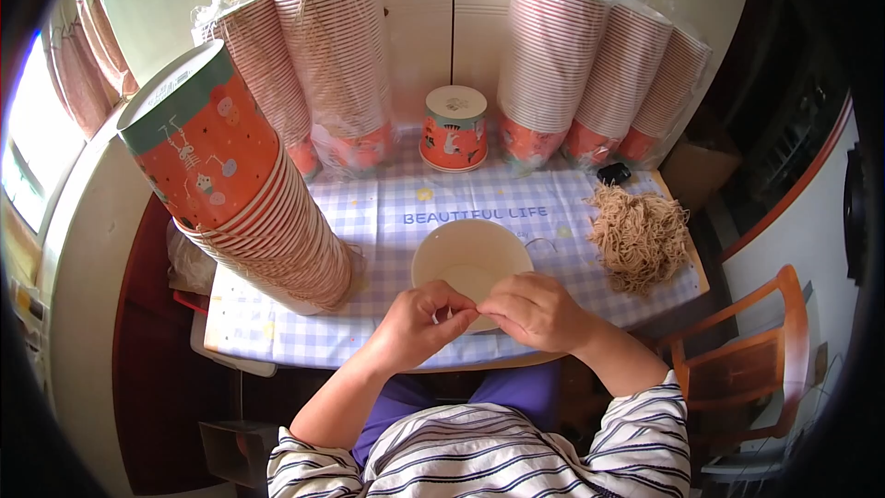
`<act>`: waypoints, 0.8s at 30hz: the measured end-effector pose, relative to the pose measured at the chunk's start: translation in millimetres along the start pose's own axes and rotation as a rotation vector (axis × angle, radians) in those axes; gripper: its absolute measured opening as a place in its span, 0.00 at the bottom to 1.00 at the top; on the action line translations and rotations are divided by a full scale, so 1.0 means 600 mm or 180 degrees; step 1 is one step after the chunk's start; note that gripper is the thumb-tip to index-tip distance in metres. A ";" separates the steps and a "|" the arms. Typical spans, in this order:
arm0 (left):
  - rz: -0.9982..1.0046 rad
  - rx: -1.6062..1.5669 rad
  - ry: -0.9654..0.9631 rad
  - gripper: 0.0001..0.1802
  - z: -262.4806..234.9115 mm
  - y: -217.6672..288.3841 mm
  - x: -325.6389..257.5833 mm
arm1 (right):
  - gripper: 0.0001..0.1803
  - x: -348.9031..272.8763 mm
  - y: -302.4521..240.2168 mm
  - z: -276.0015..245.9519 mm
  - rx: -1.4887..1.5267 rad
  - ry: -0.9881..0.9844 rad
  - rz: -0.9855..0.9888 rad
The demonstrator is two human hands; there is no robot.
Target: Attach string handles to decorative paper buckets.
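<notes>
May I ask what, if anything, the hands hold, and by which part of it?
It cannot be told: the left hand and right hand pinch together near the white bucket, hiding anything between.

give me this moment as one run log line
left hand: pinched | right hand: pinched, meeting left | anything held: unclear | beneath: open tub | right side: tan string bundle

Checked cloth on surface: blue capital lettering, one legible line; smaller lettering by bowl rim, indistinct | tall-stack top tub: barcode-like base print, illegible | lone upturned tub: base mark, illegible
</notes>
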State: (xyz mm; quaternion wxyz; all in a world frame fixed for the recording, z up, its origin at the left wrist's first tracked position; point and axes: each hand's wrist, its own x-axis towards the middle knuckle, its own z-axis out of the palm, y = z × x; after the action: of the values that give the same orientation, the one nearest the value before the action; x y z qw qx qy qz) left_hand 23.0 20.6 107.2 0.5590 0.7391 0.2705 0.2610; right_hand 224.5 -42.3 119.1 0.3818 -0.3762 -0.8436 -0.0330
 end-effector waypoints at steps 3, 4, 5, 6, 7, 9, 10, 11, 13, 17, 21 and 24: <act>0.0207 0.0067 0.0059 0.06 0.001 -0.001 -0.001 | 0.16 0.000 -0.001 0.001 -0.0052 -0.0023 -0.0030; 0.0305 0.0122 0.0104 0.06 0.002 -0.001 -0.001 | 0.16 -0.001 -0.002 0.001 -0.0118 -0.0035 -0.0048; 0.0303 0.0124 0.0104 0.06 0.003 0.001 -0.001 | 0.16 -0.001 -0.003 0.002 -0.0115 -0.0034 -0.0047; 0.0389 0.0236 0.0170 0.05 0.004 0.004 -0.001 | 0.16 0.000 -0.004 0.001 -0.0228 -0.0030 -0.0092; 0.0474 0.0349 0.0236 0.05 0.005 0.006 -0.002 | 0.15 0.000 -0.005 0.001 -0.0340 -0.0026 -0.0137; 0.0773 0.0544 0.0387 0.05 0.012 0.007 -0.005 | 0.14 -0.001 -0.006 0.001 -0.0440 -0.0046 -0.0211; 0.1075 0.0737 0.0536 0.06 0.014 0.008 -0.007 | 0.12 -0.003 -0.007 0.001 -0.0545 -0.0068 -0.0284; 0.1067 0.0745 0.0541 0.06 0.013 0.011 -0.008 | 0.12 -0.004 -0.009 0.000 -0.0534 -0.0064 -0.0287; 0.1826 0.1918 0.0688 0.09 0.011 0.017 -0.011 | 0.12 -0.008 -0.013 -0.003 -0.0618 -0.0187 -0.0234; 0.2529 0.2693 0.0727 0.13 0.011 0.014 -0.019 | 0.13 -0.004 -0.024 -0.005 -0.0423 -0.0146 -0.0148; 0.3142 0.3348 0.0752 0.11 0.003 0.016 -0.023 | 0.12 -0.005 -0.026 -0.007 0.0138 -0.0178 0.0258; 0.3322 0.3636 0.0746 0.11 -0.005 0.015 -0.023 | 0.09 0.001 -0.027 -0.005 0.0731 -0.0251 0.0714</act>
State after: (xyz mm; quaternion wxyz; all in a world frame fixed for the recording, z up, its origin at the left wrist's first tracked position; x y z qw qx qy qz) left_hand 12.2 11.2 115.8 -0.1351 0.9114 0.0377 0.3868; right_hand 215.3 -54.6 125.3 0.3901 -0.4229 -0.8088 0.1213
